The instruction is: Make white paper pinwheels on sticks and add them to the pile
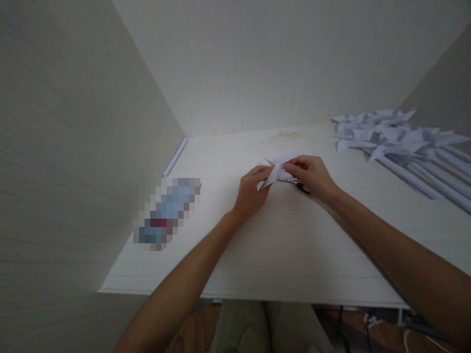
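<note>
Over the middle of the white table, both hands grip a white paper pinwheel [273, 176] with folded, pointed blades. My left hand [253, 191] is closed on its left side, thumb and fingers pinching the paper. From the right, my right hand [308, 172] pinches the paper near the pinwheel's centre with thumb and forefinger. Scissors [302, 188] with a black handle lie beneath the right hand, their blades partly hidden by the paper and fingers.
Several paper pinwheels on rolled paper sticks [405, 169] are heaped at the right. A rolled paper tube [175, 157] lies along the left wall. A blurred-out bluish object [171, 206] lies nearer on the left. Walls enclose the table [279, 264] on three sides.
</note>
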The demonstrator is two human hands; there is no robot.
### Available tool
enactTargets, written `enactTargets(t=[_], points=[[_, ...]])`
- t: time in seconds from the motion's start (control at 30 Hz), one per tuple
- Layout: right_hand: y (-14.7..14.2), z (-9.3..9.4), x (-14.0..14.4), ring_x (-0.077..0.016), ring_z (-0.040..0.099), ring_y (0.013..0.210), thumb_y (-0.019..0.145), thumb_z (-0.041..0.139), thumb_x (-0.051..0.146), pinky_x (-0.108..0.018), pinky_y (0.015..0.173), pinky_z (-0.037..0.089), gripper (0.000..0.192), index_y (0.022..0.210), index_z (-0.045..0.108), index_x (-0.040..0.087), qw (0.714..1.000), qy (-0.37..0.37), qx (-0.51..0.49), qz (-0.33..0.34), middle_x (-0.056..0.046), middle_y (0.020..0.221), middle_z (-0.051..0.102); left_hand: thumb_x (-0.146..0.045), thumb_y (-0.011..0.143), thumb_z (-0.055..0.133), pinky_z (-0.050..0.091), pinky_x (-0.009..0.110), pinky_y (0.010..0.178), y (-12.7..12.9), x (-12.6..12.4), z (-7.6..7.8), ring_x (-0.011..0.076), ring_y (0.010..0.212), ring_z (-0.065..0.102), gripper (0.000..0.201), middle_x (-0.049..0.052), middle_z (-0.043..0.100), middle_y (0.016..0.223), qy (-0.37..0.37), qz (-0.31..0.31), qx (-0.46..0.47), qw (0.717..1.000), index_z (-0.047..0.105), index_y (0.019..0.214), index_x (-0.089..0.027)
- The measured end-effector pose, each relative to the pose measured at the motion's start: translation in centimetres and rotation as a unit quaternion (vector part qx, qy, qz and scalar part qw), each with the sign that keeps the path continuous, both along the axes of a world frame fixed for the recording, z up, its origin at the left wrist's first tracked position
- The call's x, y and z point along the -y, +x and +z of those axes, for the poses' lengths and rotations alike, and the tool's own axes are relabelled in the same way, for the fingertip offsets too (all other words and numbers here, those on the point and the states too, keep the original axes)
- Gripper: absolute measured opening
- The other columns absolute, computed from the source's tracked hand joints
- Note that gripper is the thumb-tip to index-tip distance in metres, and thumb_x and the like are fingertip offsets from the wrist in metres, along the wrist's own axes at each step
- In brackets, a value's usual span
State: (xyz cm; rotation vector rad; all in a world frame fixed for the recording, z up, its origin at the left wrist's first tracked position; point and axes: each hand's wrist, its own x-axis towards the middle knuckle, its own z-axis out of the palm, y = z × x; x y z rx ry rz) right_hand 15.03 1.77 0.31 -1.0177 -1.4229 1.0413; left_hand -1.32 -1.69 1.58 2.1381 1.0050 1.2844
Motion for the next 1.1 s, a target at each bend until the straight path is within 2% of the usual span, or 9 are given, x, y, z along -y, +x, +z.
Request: enactTargets(t=[0.13, 0.23, 0.37, 0.47, 0.57, 0.67, 0.83, 1.0, 1.1], points=[[-0.2, -0.2, 0.0, -0.0071, 0.043, 0.048, 0.06, 0.064, 0.031, -0.023, 0.048, 0.032, 0.015, 0.061, 0.058, 0.017, 0.997, -0.029, -0.068, 0.017, 0.003, 0.054, 0.051, -0.002, 0.058, 0.046, 0.037, 0.034, 0.09, -0.4, 0.0, -0.3, 0.0196, 0.102, 0.046, 0.055, 0.011, 0.051, 0.105, 0.048, -0.034, -0.052, 0.997, 0.053, 0.111, -0.016], [-0.5, -0.1, 0.1, -0.0065, 0.039, 0.046, 0.058, 0.064, 0.034, -0.023, 0.046, 0.03, 0.019, 0.059, 0.055, 0.017, 0.995, -0.05, -0.09, 0.02, 0.004, 0.052, 0.047, -0.003, 0.055, 0.048, 0.033, 0.038, 0.094, -0.5, 0.0, -0.9, 0.0234, 0.11, 0.039, 0.066, 0.013, 0.041, 0.114, 0.049, -0.052, -0.075, 0.995, 0.044, 0.12, -0.015], [-0.8, -0.1, 0.3, -0.0064, 0.038, 0.046, 0.057, 0.064, 0.035, -0.023, 0.046, 0.029, 0.021, 0.059, 0.054, 0.017, 0.993, -0.064, -0.097, 0.032, 0.004, 0.052, 0.046, -0.007, 0.063, 0.047, 0.028, 0.043, 0.098, -0.2, -0.1, -1.6, 0.0255, 0.12, 0.03, 0.064, 0.013, 0.031, 0.129, 0.058, -0.043, -0.081, 0.994, 0.037, 0.125, -0.02], [-1.0, -0.2, 0.4, -0.0069, 0.04, 0.048, 0.057, 0.064, 0.034, -0.024, 0.047, 0.031, 0.02, 0.059, 0.055, 0.017, 0.991, -0.072, -0.109, 0.03, 0.004, 0.053, 0.047, -0.008, 0.072, 0.04, 0.024, 0.042, 0.102, 0.1, -0.1, -1.8, 0.0221, 0.126, 0.025, 0.056, 0.012, 0.029, 0.136, 0.06, -0.037, -0.063, 0.996, 0.035, 0.126, -0.02], [-1.1, -0.1, 0.5, -0.0071, 0.043, 0.05, 0.057, 0.064, 0.032, -0.024, 0.049, 0.034, 0.018, 0.059, 0.056, 0.016, 0.987, -0.091, -0.129, 0.038, 0.003, 0.055, 0.05, -0.01, 0.078, 0.036, 0.022, 0.04, 0.103, 0.1, -0.2, -1.8, 0.0187, 0.126, 0.027, 0.047, 0.01, 0.032, 0.136, 0.048, -0.022, -0.033, 0.998, 0.039, 0.124, -0.019], [-1.3, 0.1, 0.7, -0.0063, 0.043, 0.05, 0.056, 0.066, 0.031, -0.023, 0.05, 0.035, 0.018, 0.057, 0.056, 0.016, 0.982, -0.114, -0.142, 0.051, 0.002, 0.057, 0.051, -0.016, 0.08, 0.04, 0.024, 0.039, 0.103, 0.0, -0.4, -1.5, 0.0173, 0.124, 0.032, 0.039, 0.008, 0.038, 0.134, 0.032, -0.005, -0.005, 0.999, 0.048, 0.118, -0.022], [-1.3, 0.3, 0.9, -0.0053, 0.041, 0.046, 0.052, 0.069, 0.033, -0.022, 0.046, 0.035, 0.022, 0.056, 0.056, 0.016, 0.972, -0.166, -0.145, 0.084, 0.003, 0.054, 0.049, -0.018, 0.074, 0.055, 0.03, 0.036, 0.099, -0.2, -0.5, -0.6, 0.0168, 0.115, 0.044, 0.028, 0.006, 0.051, 0.123, -0.017, 0.029, 0.064, 0.997, 0.061, 0.1, -0.024], [-1.5, 0.4, 1.0, -0.0057, 0.041, 0.047, 0.055, 0.068, 0.035, -0.022, 0.046, 0.034, 0.023, 0.057, 0.057, 0.016, 0.981, -0.14, -0.12, 0.066, 0.003, 0.054, 0.05, -0.017, 0.071, 0.058, 0.035, 0.029, 0.094, 0.2, -0.2, -0.2, 0.0146, 0.106, 0.052, 0.023, 0.003, 0.06, 0.11, -0.061, 0.033, 0.14, 0.988, 0.066, 0.091, -0.025], [-1.8, 0.4, 1.1, -0.0056, 0.042, 0.048, 0.055, 0.069, 0.033, -0.022, 0.046, 0.033, 0.021, 0.054, 0.058, 0.015, 0.983, -0.133, -0.123, 0.036, 0.002, 0.053, 0.05, -0.02, 0.074, 0.055, 0.04, 0.026, 0.086, 0.3, -0.1, -0.3, 0.0146, 0.095, 0.057, 0.019, 0.001, 0.067, 0.091, -0.096, 0.032, 0.16, 0.982, 0.067, 0.087, -0.024]])
